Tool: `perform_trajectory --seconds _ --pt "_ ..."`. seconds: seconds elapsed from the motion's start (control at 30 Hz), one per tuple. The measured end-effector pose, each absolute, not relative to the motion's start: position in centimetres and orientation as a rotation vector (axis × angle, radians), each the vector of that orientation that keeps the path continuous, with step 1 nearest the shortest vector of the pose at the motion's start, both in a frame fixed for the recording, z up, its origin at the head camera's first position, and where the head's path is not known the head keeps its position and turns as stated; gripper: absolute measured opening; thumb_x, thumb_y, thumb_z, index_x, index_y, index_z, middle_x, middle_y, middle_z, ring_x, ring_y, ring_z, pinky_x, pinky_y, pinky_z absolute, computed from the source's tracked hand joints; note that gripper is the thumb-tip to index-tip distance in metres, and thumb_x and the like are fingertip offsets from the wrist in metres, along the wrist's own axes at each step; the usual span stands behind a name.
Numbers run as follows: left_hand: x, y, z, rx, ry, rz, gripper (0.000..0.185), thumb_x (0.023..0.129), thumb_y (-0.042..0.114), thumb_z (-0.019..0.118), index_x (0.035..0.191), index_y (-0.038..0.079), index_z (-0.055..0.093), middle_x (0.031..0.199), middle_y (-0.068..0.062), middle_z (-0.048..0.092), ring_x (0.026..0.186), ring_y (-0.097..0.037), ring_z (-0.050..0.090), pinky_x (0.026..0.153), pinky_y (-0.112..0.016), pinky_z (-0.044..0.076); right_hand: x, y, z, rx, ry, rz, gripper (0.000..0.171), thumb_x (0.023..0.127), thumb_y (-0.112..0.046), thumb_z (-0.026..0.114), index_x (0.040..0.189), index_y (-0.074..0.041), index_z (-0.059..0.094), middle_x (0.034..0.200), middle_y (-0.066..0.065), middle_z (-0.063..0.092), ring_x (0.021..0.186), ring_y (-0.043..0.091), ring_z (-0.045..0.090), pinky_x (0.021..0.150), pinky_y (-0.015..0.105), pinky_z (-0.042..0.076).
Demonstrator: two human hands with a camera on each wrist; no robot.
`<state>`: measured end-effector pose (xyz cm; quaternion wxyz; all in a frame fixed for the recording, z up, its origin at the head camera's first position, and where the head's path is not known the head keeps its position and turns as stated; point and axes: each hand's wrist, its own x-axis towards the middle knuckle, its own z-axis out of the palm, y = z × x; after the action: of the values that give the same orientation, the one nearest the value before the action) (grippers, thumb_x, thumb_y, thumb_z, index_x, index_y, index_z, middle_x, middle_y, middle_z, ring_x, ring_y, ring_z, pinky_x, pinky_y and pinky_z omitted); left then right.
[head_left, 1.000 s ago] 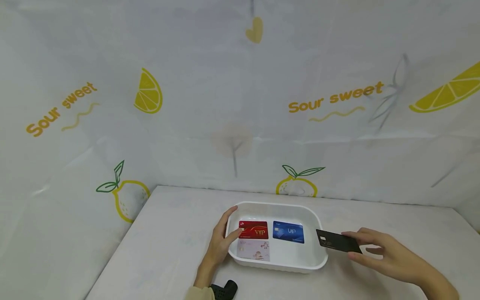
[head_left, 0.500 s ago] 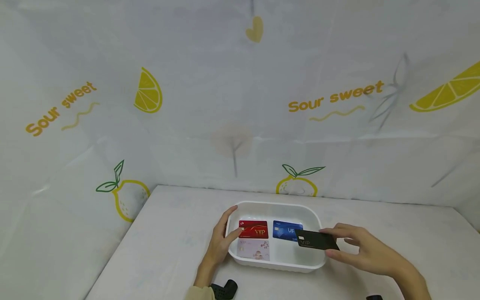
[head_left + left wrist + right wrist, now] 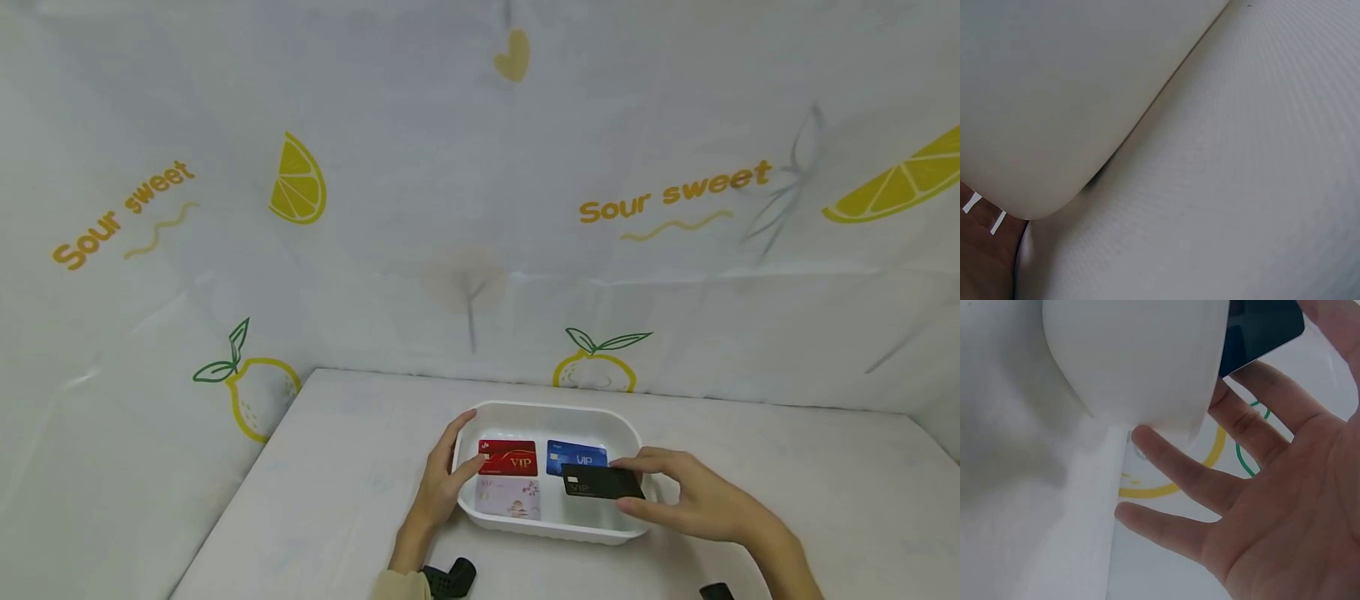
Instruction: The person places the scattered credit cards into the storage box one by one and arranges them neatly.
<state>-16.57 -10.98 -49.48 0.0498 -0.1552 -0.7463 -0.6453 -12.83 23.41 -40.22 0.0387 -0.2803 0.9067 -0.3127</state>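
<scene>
A white plastic tray (image 3: 555, 527) with rounded corners stands on the table. My left hand (image 3: 437, 483) grips its left side, thumb over the rim and fingers along the outer wall. In the left wrist view only part of that hand (image 3: 988, 250) shows beside the tray wall. Inside lie a red VIP card (image 3: 507, 457), a pale pink card (image 3: 507, 497) below it and a blue VIP card (image 3: 576, 454) to the right. My right hand (image 3: 690, 496) pinches a black VIP card (image 3: 600, 482) over the tray's right part, overlapping the blue card's lower edge.
The white table (image 3: 337, 467) ends at a back wall sheet (image 3: 420, 208) printed with lemons and lettering. Black wrist gear (image 3: 452, 577) shows at the left wrist, with another dark piece (image 3: 716, 591) near the right forearm.
My right hand has carried the black card leftward, from the tray's right rim to over its interior, partly covering the blue card. The left hand and tray have stayed in place.
</scene>
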Motion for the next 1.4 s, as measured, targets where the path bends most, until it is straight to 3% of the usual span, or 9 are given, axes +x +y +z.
perform_trajectory --seconds 0.23,0.57,0.83,1.07,1.23,1.4 --pt "-16.5 -11.0 -49.4 -0.467 -2.282 -1.960 0.064 0.094 0.020 0.058 0.155 0.011 0.041 0.160 -0.016 0.044 0.142 -0.038 0.048 0.117 -0.047 0.041 -13.2 22.4 -40.7 -0.754 2.743 -0.887 0.045 0.091 -0.044 0.074 0.125 -0.015 0.072 0.099 -0.017 0.066 0.094 -0.005 0.052 0.080 0.024 0.052" --pt "-16.5 -11.0 -49.4 -0.482 -2.273 -1.960 0.064 0.094 0.019 0.058 0.155 0.009 0.041 0.160 -0.016 0.044 0.142 -0.039 0.048 0.116 -0.048 0.042 -13.5 21.4 -41.6 -0.816 2.739 -0.845 0.049 0.091 -0.044 0.074 0.123 -0.007 0.073 0.093 -0.017 0.063 0.089 -0.002 0.051 0.079 0.026 0.052" --pt "-16.5 -10.9 -49.3 -0.476 -2.273 -1.972 0.064 0.094 0.019 0.058 0.155 0.008 0.040 0.160 -0.017 0.043 0.143 -0.039 0.047 0.117 -0.046 0.041 -13.3 20.6 -42.0 -0.671 2.807 -0.699 0.051 0.086 -0.055 0.075 0.118 -0.015 0.077 0.093 -0.019 0.065 0.088 0.005 0.048 0.076 0.029 0.042" --pt "-16.5 -10.9 -49.3 -0.480 -2.275 -1.962 0.065 0.094 0.019 0.058 0.155 0.007 0.040 0.160 -0.018 0.043 0.142 -0.039 0.048 0.117 -0.055 0.041 -13.7 19.8 -41.4 -0.513 2.785 -0.602 0.051 0.081 -0.055 0.079 0.111 -0.014 0.080 0.102 -0.007 0.074 0.092 0.013 0.055 0.080 0.039 0.045" --pt "-16.5 -10.9 -49.3 -0.480 -2.276 -1.961 0.065 0.094 0.020 0.058 0.155 0.008 0.041 0.159 -0.017 0.044 0.141 -0.039 0.049 0.116 -0.052 0.042 -14.0 19.3 -40.9 -0.417 2.755 -0.553 0.051 0.080 -0.053 0.082 0.111 -0.013 0.079 0.091 -0.009 0.069 0.088 0.015 0.054 0.082 0.043 0.046" --pt "-16.5 -10.9 -49.4 -0.482 -2.270 -1.962 0.065 0.093 0.020 0.059 0.155 0.009 0.041 0.159 -0.017 0.045 0.141 -0.039 0.049 0.116 -0.053 0.043 -14.1 18.9 -40.8 -0.384 2.722 -0.563 0.054 0.078 -0.047 0.084 0.113 -0.006 0.078 0.077 -0.008 0.063 0.079 0.014 0.052 0.071 0.037 0.045"
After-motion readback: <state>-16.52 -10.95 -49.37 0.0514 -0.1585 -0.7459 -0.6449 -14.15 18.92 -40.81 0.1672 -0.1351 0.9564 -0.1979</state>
